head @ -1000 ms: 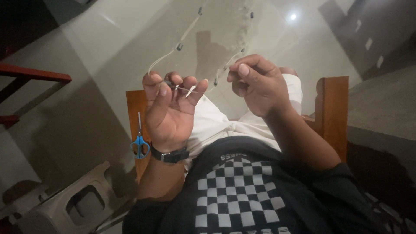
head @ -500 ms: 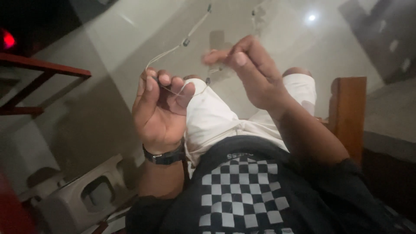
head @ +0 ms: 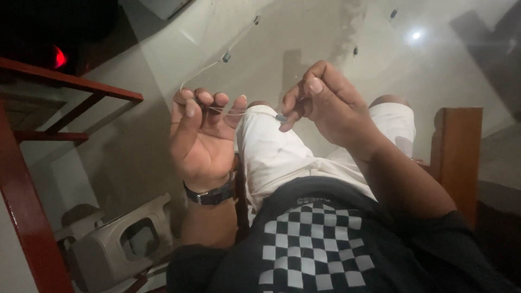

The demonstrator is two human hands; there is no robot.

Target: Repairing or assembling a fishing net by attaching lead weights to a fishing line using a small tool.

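A: Moved since half a second back: right hand (head: 331, 106) has come in toward the line (head: 230, 111), fingers now curled rather than spread. Left hand (head: 201, 135) sits much as it did, palm up.

B: Item one, the line?

A: Thin, clear, strung from the left hand across to the right. A second run rises from the left fingers up and away, carrying a small dark bead (head: 226, 56). More beads lie farther off on the floor (head: 304, 32).

B: Grip, left hand?

A: Fingers bent over the line, thumb up beside them; line pinched at the fingertips.

B: Grip, right hand?

A: Closed. Thumb and fingers pressed together on a small grey sinker (head: 281, 118), right of the left hand, above the white shorts (head: 277, 157).

B: What does the shift signify?

A: As a judgement: the right hand has taken up the piece on the line and the span is drawn short and taut between both hands.

B: Other entries?

A: Watch (head: 209, 194) below the left hand. Red rail (head: 70, 81) left of it. Grey stool (head: 116, 247) below left. Wooden chair (head: 458, 152) far right.
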